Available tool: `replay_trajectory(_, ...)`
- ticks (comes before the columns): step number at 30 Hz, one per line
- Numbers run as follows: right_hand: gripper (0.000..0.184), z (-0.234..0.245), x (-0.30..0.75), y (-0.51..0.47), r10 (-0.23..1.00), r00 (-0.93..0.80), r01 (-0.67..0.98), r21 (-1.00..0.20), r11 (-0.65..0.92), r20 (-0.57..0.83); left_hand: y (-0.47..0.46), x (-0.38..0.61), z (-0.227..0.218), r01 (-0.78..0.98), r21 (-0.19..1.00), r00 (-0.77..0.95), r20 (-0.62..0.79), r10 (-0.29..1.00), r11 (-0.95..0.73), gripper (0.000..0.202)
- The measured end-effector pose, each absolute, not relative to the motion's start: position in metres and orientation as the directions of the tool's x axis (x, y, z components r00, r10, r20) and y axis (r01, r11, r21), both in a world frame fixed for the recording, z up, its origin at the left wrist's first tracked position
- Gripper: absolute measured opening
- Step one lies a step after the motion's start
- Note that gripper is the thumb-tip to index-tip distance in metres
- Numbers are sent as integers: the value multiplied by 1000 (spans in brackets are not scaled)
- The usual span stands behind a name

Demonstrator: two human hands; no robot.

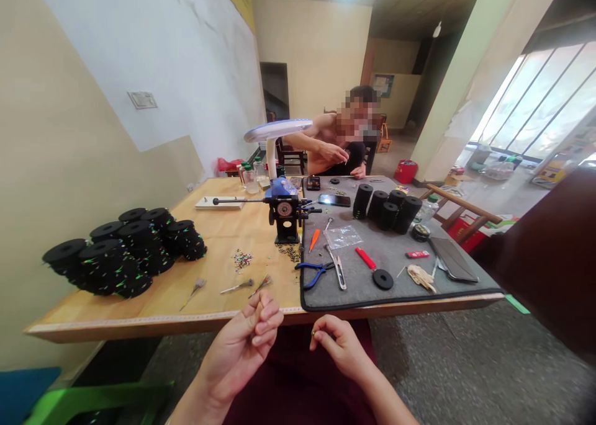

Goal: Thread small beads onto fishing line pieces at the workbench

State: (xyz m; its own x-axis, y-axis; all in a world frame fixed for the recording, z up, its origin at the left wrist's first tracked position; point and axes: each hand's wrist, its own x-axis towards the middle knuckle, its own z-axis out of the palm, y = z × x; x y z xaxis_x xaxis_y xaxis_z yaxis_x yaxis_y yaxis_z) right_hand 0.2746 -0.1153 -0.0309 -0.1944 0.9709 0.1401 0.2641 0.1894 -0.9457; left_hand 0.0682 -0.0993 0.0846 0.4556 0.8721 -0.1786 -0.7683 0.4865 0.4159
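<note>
Hold the tiny bit (315, 333), pinched in the right hand (339, 345) just below the table's (153, 316) near edge, steady and close to the left hand (251, 341), whose fingertips press together, perhaps on something too fine to make out.

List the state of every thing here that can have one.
left hand: fingertips pinched together, contents too small to tell
right hand: pinching a small piece
blue pliers: lying on the grey mat, untouched
phone: flat, screen dark
black spools: standing on the mat
lamp: lit or not, cannot tell
</note>
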Motion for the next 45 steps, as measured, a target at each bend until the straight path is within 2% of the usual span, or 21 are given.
replay_trajectory(5, 19, -32, 273, -117, 971, -193, 266, -945, 192, 143, -96, 76, 87, -711, 514, 480, -145, 865, 480, 21)
replay_trajectory(8, 18, -29, 275, -118, 967, -207, 306, -929, 209, 149, -93, 81, 85, -629, 631, 479, -146, 866, 455, 22)
replay_trajectory(12, 20, -14, 276, -118, 975, -116, 366, -904, 221, 191, -94, 86, 81, -453, 805, 448, -167, 878, 384, 22)
replay_trajectory(15, 25, 6, 263, -118, 977, -111, 203, -958, 203, 183, -98, 87, 77, -293, 920, 407, -126, 905, 260, 24)
replay_trajectory(17, 29, 18, 248, -119, 968, -199, 27, -987, 159, 150, -101, 86, 72, -198, 968, 359, -74, 930, 153, 27)
replay_trajectory(19, 27, 24, 234, -119, 950, -290, -67, -993, 97, 112, -103, 83, 65, -115, 991, 297, -26, 954, 63, 28)
replay_trajectory(21, 20, 24, 223, -118, 946, -317, -42, -997, 58, 68, -105, 79, 55, -49, 999, 250, -11, 968, 24, 29)
replay_trajectory(24, 12, 14, 216, -115, 948, -314, 117, -989, 92, 51, -107, 72, 38, 11, 1000, 237, -13, 971, 11, 30)
replay_trajectory(27, 13, -1, 214, -112, 933, -355, 254, -956, 147, 50, -107, 65, 22, 31, 999, 225, -31, 974, 25, 30)
replay_trajectory(29, 16, -11, 212, -111, 938, -345, 280, -949, 144, 40, -106, 61, 15, 27, 998, 219, -59, 974, 55, 30)
replay_trajectory(35, 23, -31, 201, -111, 955, -295, 129, -992, 13, -25, -102, 58, 6, 33, 994, 254, -105, 961, 100, 27)
replay_trajectory(39, 28, -35, 199, -111, 963, -265, 88, -996, -24, -46, -93, 48, 7, 107, 994, 241, -58, 969, 33, 21)
replay_trajectory(42, 36, -39, 202, -110, 972, -218, -14, -996, -90, -85, -72, 26, 9, 315, 940, 99, 108, 989, -134, 19)
replay_trajectory(45, 44, -45, 205, -107, 977, -179, -138, -980, -142, -116, -42, 2, 7, 603, 757, 26, 297, 954, -252, 13)
